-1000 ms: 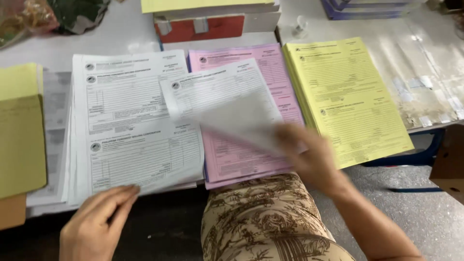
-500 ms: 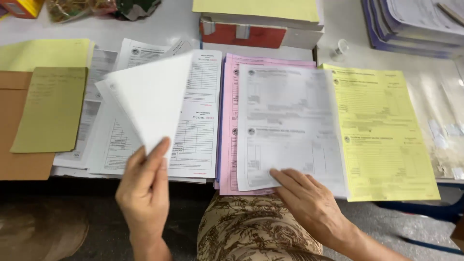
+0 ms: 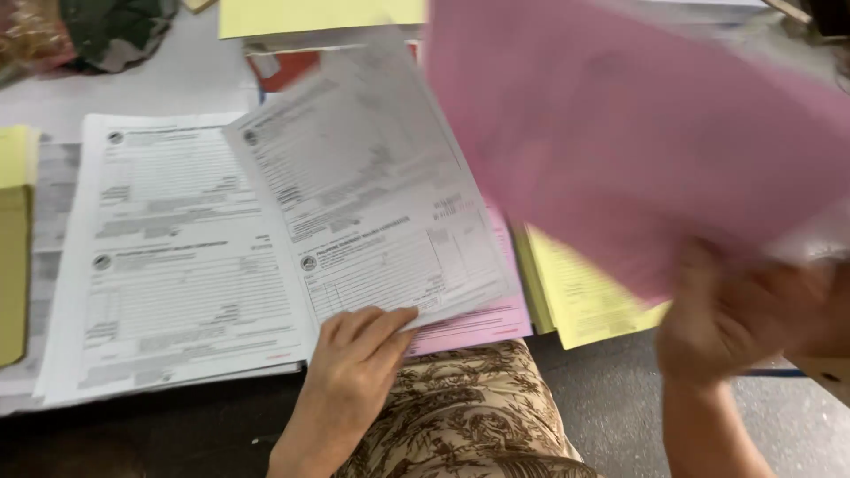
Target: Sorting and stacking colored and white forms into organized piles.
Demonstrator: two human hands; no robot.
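Note:
My left hand (image 3: 350, 363) rests its fingertips on the lower edge of a loose white printed form (image 3: 372, 204) that lies tilted across the pink stack (image 3: 478, 323) and the white stack (image 3: 177, 265). My right hand (image 3: 735, 323) holds up a pink sheet (image 3: 637, 133), lifted and blurred, which covers the upper right of the view. Below it the yellow stack of forms (image 3: 575, 292) shows in part.
A yellow sheet (image 3: 319, 16) lies on a red and white box (image 3: 283, 66) at the back. Yellow and brown paper (image 3: 13, 248) sits at the left edge. A patterned cloth (image 3: 452, 416) covers my lap, with grey floor (image 3: 602, 416) beside it.
The left hand has laid its white sheet down on the pink stack. The right hand has lifted a pink sheet up and to the right.

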